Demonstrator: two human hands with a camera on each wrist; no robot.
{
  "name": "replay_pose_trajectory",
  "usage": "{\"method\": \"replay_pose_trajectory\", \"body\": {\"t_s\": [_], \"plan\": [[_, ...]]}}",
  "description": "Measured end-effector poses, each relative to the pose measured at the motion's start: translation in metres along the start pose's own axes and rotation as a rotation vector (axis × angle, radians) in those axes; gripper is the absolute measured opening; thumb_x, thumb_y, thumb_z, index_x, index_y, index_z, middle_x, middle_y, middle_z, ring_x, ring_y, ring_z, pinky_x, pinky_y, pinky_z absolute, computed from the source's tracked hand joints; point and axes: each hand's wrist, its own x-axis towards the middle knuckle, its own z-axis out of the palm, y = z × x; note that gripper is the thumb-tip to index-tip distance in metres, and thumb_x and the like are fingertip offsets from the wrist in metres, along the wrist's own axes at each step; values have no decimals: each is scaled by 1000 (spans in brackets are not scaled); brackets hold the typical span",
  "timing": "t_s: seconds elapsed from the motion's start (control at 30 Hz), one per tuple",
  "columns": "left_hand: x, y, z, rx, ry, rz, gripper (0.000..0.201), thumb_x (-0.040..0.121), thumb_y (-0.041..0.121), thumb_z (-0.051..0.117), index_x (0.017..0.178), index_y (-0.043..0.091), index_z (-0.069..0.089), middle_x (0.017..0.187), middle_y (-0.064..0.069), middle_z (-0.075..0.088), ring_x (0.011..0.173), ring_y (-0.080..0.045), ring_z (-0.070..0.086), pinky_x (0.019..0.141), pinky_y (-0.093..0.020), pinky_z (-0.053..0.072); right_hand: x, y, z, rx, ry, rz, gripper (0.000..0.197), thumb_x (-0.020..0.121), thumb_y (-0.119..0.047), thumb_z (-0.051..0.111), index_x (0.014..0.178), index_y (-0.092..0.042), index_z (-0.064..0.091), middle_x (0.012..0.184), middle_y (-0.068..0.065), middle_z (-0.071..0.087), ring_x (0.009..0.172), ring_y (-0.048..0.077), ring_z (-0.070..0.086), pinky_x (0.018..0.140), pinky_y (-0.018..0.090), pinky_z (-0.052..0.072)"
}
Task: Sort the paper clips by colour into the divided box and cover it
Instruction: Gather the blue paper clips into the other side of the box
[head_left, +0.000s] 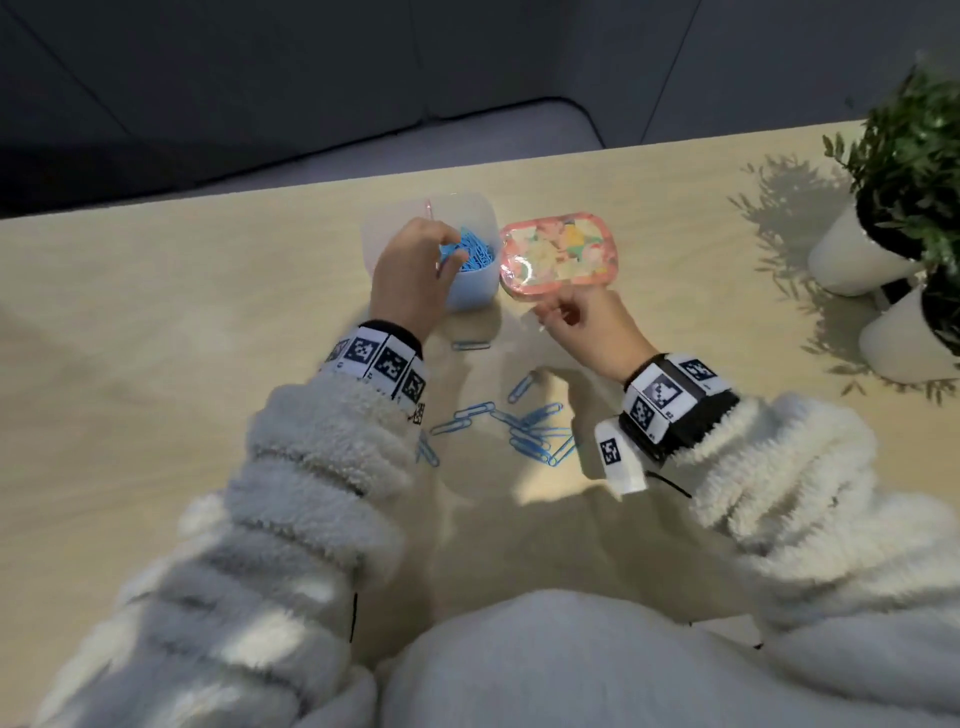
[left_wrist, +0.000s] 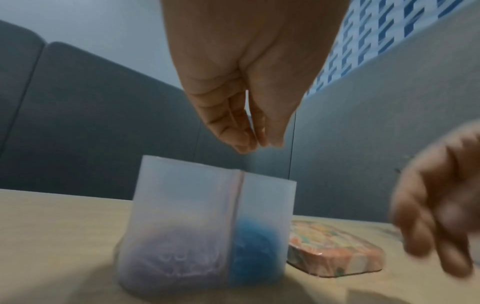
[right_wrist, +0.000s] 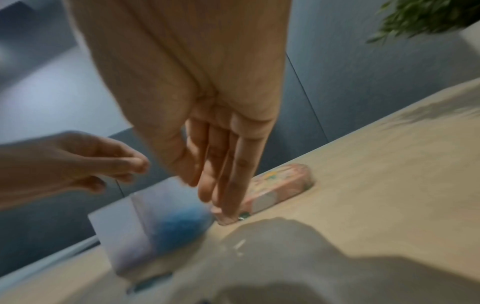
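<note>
The translucent divided box (head_left: 470, 293) stands at mid-table, with purple clips (left_wrist: 176, 255) in one compartment and blue clips (left_wrist: 255, 246) in the other. My left hand (head_left: 445, 250) hovers over the blue side; its fingers (left_wrist: 244, 142) point down, close together, and nothing shows between them. The pink patterned lid (head_left: 558, 249) lies flat just right of the box. My right hand (head_left: 548, 312) reaches to the lid's near corner with straight fingers (right_wrist: 228, 197) whose tips touch its edge. Several blue clips (head_left: 519, 431) lie loose between my wrists.
Two white pots (head_left: 857, 254) with green plants stand at the table's right edge. A single blue clip (head_left: 470, 345) lies just in front of the box. A dark sofa runs behind the far table edge (head_left: 311, 179).
</note>
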Motion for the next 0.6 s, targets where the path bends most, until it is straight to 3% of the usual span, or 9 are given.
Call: {"method": "replay_pose_trajectory", "body": {"t_s": [0.07, 0.13, 0.2, 0.23, 0.37, 0.47, 0.6], "plan": [[-27, -6, -8, -33, -89, 39, 14, 86, 14, 58, 97, 9, 63, 98, -11, 63, 82, -22, 57, 76, -34, 47, -22, 20, -3, -167, -167, 31, 37, 77, -15, 71, 113, -10, 62, 104, 6, 63, 86, 11, 54, 77, 19, 39], [-61, -20, -14, -43, -342, 13, 18, 81, 8, 64, 99, 9, 63, 97, -9, 62, 76, -17, 54, 70, -27, 43, -43, 38, -5, -313, -307, 20, 67, 67, -27, 80, 126, -14, 52, 112, 5, 52, 96, 15, 50, 83, 21, 38], [-92, -39, -20, -31, -564, -72, 31, 74, 6, 71, 103, 11, 62, 99, -6, 56, 78, -19, 56, 69, -24, 43, -61, 51, -5, -402, -375, 24, 85, 60, -33, 83, 133, -15, 43, 115, 6, 47, 106, 22, 51, 93, 33, 43], [-105, -48, -22, -24, -610, -113, 36, 70, 6, 74, 103, 12, 61, 98, -4, 54, 79, -21, 58, 67, -24, 44, -68, 57, -4, -409, -383, 42, 90, 59, -34, 84, 135, -15, 40, 116, 7, 46, 109, 24, 50, 95, 38, 43], [-144, -65, -22, -54, -640, -175, 42, 60, 6, 80, 97, 14, 63, 88, 3, 50, 74, -14, 55, 62, -12, 44, -88, 63, 10, -354, -340, 70, 91, 62, -32, 82, 137, -16, 35, 121, 7, 44, 111, 24, 50, 96, 41, 43], [-154, -60, -6, -117, -580, -179, 36, 61, 8, 81, 92, 11, 64, 82, 2, 50, 66, -7, 50, 65, -20, 42, -82, 53, 29, -303, -280, 28, 76, 65, -24, 80, 131, -14, 43, 116, 8, 49, 101, 23, 54, 92, 38, 45], [-143, -43, 13, -184, -496, -209, 19, 71, 4, 72, 87, 8, 64, 82, -4, 58, 59, -4, 48, 59, -16, 40, -64, 30, 49, -167, -254, -1, 64, 69, -15, 75, 127, -14, 48, 103, -1, 49, 88, 11, 48, 92, 34, 46]]}}
